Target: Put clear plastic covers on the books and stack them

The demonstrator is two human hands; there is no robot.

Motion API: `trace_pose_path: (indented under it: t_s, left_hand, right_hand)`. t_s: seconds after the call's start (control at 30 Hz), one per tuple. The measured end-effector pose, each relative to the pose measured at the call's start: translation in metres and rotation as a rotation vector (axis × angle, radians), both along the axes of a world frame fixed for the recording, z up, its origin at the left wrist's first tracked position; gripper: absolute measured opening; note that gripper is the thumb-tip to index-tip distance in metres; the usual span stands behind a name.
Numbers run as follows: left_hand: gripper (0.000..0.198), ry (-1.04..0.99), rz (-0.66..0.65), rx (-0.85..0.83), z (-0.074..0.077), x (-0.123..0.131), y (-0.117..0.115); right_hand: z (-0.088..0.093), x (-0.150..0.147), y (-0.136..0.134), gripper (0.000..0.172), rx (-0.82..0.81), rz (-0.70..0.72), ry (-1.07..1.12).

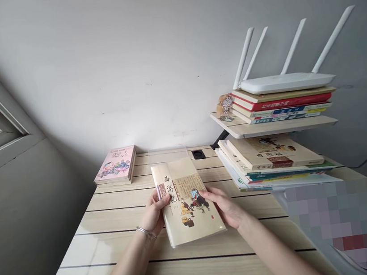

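Between my two hands is a cream-coloured book (189, 209) with Chinese characters and painted figures on its cover. It seems to have a clear plastic cover, and a transparent sheet (168, 155) shows beyond its top edge. My left hand (155, 209) grips the spine side, thumb on the front; a silver bangle circles that wrist. My right hand (224, 204) holds the opposite edge, thumb also on the front. The fingers behind the book are hidden. The book is tilted slightly over the wooden desk (201, 272); whether it touches the desk I cannot tell.
A pink-covered stack of books (115, 164) sits at the back left. At the right, more books (273, 152) lie under a raised shelf (276, 126), which carries further books (283, 102) and a white router (287, 81) with upright antennas. A black socket (198, 154) is near the wall.
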State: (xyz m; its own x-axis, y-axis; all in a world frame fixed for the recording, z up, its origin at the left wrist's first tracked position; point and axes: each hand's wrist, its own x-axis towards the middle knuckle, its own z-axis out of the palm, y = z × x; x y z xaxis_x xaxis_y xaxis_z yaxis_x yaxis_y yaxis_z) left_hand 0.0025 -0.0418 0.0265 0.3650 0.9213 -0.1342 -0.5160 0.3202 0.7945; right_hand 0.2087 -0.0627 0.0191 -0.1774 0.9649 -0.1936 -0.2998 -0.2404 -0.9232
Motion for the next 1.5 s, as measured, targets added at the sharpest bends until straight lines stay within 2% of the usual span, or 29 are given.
trace_pose_path:
  t_s: [0.13, 0.23, 0.33, 0.43, 0.47, 0.53, 0.6, 0.67, 0.77, 0.87, 1.0, 1.1, 1.17, 1.37, 1.5]
  left_hand:
    - [0.042, -0.014, -0.024, 0.045, -0.003, 0.0, 0.003]
    - [0.037, -0.007, 0.012, 0.109, -0.003, -0.001, 0.008]
    - [0.038, 0.049, 0.153, 0.101, -0.003, -0.007, 0.015]
    - [0.044, 0.165, 0.299, 0.123, -0.003, -0.022, 0.026]
    - [0.043, 0.219, 0.363, 0.14, -0.004, -0.028, 0.03]
    - [0.037, 0.323, 0.509, 0.18, -0.004, -0.041, 0.038]
    - [0.029, 0.396, 0.622, 0.242, -0.002, -0.052, 0.043]
    - [0.023, 0.448, 0.65, 0.321, 0.001, -0.058, 0.044]
    - [0.018, 0.489, 0.523, 0.426, 0.007, -0.06, 0.04]
    - [0.017, 0.573, 0.268, 0.51, 0.013, -0.057, 0.033]
    - [0.017, 0.822, -0.07, 0.701, 0.016, -0.056, 0.025]
    - [0.02, 0.939, -0.23, 0.85, 0.014, -0.055, 0.016]
    - [0.022, 0.973, -0.262, 0.901, 0.011, -0.056, 0.01]
    - [0.03, 1.065, -0.251, 1.039, 0.001, -0.059, 0.0]
    - [0.031, 1.147, -0.237, 1.098, -0.001, -0.059, -0.004]
  right_hand:
    - [0.012, -0.004, 0.002, 0.038, 0.138, -0.093, -0.055]
    - [0.035, -0.003, 0.004, 0.041, 0.306, -0.123, -0.225]
    - [0.063, 0.0, 0.002, 0.04, 0.526, -0.17, -0.538]
    - [0.08, 0.002, -0.004, 0.033, 0.79, -0.293, -0.997]
    - [0.081, 0.002, -0.007, 0.031, 0.88, -0.292, -1.126]
    - [0.074, 0.001, -0.011, 0.032, 1.03, -0.2, -1.277]
    - [0.057, 0.001, -0.015, 0.035, 1.105, -0.086, -1.324]
    - [0.035, 0.0, -0.019, 0.036, 1.118, -0.026, -1.325]
    - [0.005, -0.001, -0.026, 0.037, 1.118, 0.02, -1.308]
    - [-0.014, -0.002, -0.033, 0.04, 1.117, 0.063, -1.315]
    - [-0.018, 0.004, -0.038, 0.039, 1.136, 0.192, -1.346]
    - [-0.015, 0.014, -0.041, 0.039, 1.147, 0.26, -1.35]
    - [-0.014, 0.02, -0.042, 0.037, 1.136, 0.232, -1.334]
    - [-0.016, 0.036, -0.041, 0.03, 1.068, 0.084, -1.32]
    - [-0.016, 0.048, -0.042, 0.029, 1.078, 0.047, -1.361]
